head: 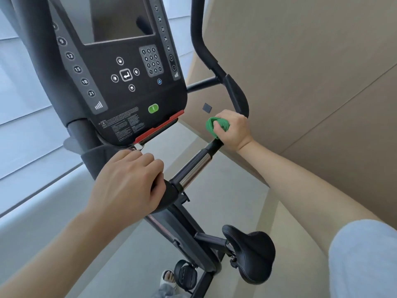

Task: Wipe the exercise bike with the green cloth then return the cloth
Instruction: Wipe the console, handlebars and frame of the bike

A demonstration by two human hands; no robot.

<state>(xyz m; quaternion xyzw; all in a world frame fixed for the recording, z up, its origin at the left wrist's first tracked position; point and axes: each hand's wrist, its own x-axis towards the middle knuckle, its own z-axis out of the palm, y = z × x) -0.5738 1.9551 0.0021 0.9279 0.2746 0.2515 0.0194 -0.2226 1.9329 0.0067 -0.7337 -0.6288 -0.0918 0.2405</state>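
Here the right hand (233, 131) clenches the bunched green cloth (214, 126) around the handlebar (194, 166), which slants up-right; the left hand (129, 179) grips the bar's near end.

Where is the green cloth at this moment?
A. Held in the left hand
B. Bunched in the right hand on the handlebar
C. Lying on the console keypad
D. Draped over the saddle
B: the green cloth is bunched in the right hand, which grips the handlebar with it.
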